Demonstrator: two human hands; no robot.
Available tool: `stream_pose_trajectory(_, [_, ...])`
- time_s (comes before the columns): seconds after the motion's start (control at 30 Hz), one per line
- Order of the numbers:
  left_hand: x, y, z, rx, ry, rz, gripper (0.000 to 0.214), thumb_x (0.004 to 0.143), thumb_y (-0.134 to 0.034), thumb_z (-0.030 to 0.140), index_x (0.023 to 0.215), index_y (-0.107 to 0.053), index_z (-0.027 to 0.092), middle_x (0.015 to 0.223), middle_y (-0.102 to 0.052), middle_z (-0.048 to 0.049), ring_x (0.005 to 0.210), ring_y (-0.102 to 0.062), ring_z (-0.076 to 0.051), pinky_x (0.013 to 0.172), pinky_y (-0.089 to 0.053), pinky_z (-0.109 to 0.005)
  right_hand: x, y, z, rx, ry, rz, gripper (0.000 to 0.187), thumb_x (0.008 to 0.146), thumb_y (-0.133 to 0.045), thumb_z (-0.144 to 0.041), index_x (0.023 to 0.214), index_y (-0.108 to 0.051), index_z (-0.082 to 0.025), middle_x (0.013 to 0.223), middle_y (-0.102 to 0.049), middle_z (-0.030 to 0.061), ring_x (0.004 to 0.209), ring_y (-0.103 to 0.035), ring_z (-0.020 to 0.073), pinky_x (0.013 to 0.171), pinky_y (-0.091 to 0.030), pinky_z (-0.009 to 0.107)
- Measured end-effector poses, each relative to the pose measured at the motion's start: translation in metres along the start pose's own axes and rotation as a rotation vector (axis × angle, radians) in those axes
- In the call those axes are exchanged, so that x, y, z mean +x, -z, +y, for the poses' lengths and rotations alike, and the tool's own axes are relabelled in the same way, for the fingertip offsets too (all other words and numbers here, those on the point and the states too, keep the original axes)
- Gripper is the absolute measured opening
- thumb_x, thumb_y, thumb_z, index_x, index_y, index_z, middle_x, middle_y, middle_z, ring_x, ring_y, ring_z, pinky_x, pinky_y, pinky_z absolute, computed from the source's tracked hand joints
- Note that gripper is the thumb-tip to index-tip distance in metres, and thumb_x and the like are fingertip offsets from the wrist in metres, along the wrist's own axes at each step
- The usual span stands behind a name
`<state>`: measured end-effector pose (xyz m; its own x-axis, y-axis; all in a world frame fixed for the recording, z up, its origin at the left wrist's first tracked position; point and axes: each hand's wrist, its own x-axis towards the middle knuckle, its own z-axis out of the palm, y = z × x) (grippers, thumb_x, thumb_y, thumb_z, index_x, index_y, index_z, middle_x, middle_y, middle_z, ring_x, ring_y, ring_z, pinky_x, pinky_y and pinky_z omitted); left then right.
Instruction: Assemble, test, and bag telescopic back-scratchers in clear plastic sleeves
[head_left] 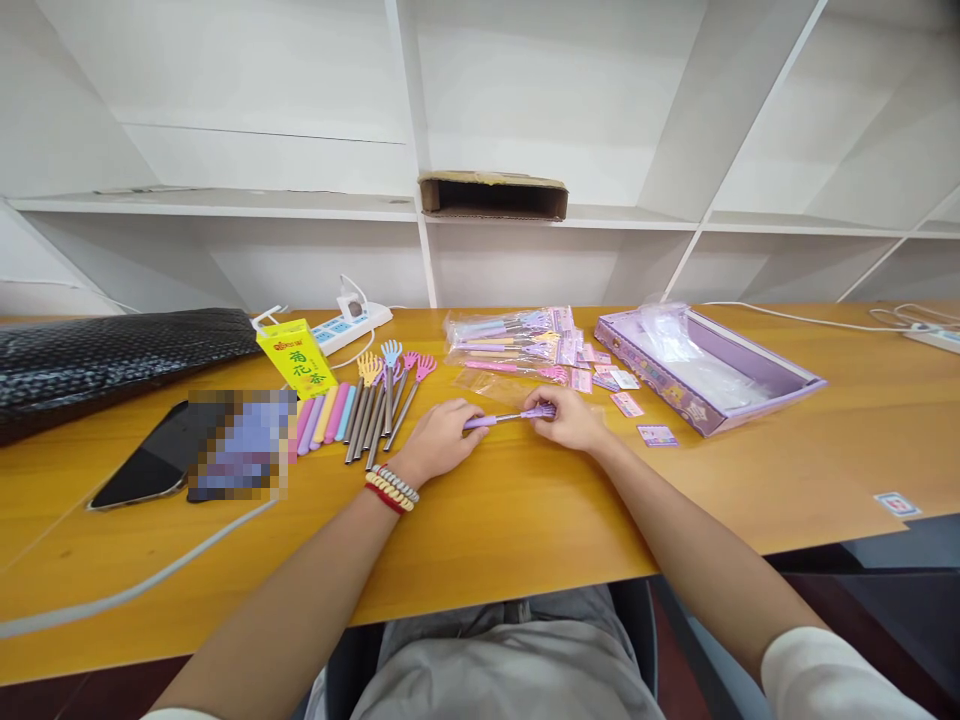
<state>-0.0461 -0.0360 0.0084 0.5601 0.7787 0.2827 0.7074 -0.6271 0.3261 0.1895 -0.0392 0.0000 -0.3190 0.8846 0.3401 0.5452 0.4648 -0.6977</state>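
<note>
A purple back scratcher [510,416] with a thin metal rod lies level between my two hands, just over the table. My left hand [442,440] is closed on its purple handle. Around the claw end, my right hand [566,418] pinches with bent fingers. Several metal rods with coloured claw heads [390,352] rest left of my left hand, beside a row of loose coloured handles [330,413]. Beyond my hands are back scratchers in clear bags [510,338] and a flat clear bag [487,384]. Small printed cards [627,404] are scattered right of my right hand.
An open purple display box [694,407] holding clear plastic stands at the right. At the left are a yellow drink carton [296,357], a phone [142,460], a power strip [352,325], a black bag [120,360] and a white cable [150,580]. A cardboard box [493,197] sits on the shelf.
</note>
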Motion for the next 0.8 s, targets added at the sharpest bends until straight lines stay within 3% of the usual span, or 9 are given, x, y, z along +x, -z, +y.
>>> stream_pose_trajectory(0.2, [0.000, -0.002, -0.003, -0.007, -0.002, 0.012, 0.028, 0.085, -0.044, 0.038, 0.094, -0.061, 0.018, 0.094, -0.060, -0.0071, 0.091, -0.054, -0.019, 0.083, -0.042, -0.032, -0.001, 0.000, 0.000, 0.060, 0.005, -0.106, 0.019, 0.063, -0.055, -0.013, 0.081, -0.061, -0.016, 0.074, -0.061, 0.0006, 0.064, -0.053, 0.0116, 0.061, -0.041, 0.023])
stream_pose_trajectory(0.37, [0.000, -0.002, -0.002, -0.044, -0.036, -0.001, 0.032, 0.089, -0.036, 0.037, 0.100, -0.059, 0.018, 0.096, -0.060, -0.0069, 0.093, -0.053, -0.018, 0.086, -0.041, -0.032, -0.002, 0.006, -0.004, 0.363, -0.075, -0.151, 0.018, 0.069, -0.059, -0.026, 0.083, -0.060, -0.015, 0.069, -0.060, 0.0009, 0.061, -0.052, 0.0114, 0.058, -0.039, 0.023])
stream_pose_trajectory(0.57, [0.001, 0.000, 0.001, -0.059, -0.024, -0.009, 0.040, 0.092, -0.028, 0.040, 0.099, -0.059, 0.018, 0.093, -0.061, -0.0073, 0.091, -0.055, -0.018, 0.084, -0.042, -0.032, -0.002, 0.011, -0.004, 0.551, -0.104, -0.088, 0.026, 0.070, -0.060, -0.037, 0.087, -0.060, -0.017, 0.068, -0.062, 0.0013, 0.054, -0.048, 0.0103, 0.052, -0.036, 0.023])
stream_pose_trajectory(0.8, [-0.001, 0.006, 0.011, -0.132, 0.030, -0.050, 0.041, 0.090, -0.029, 0.044, 0.102, -0.060, 0.020, 0.095, -0.065, -0.0059, 0.092, -0.058, -0.018, 0.084, -0.043, -0.030, 0.006, 0.005, -0.002, 0.450, -0.211, 0.075, 0.028, 0.067, -0.064, -0.037, 0.085, -0.057, -0.017, 0.061, -0.060, -0.0007, 0.049, -0.048, 0.0100, 0.049, -0.036, 0.023])
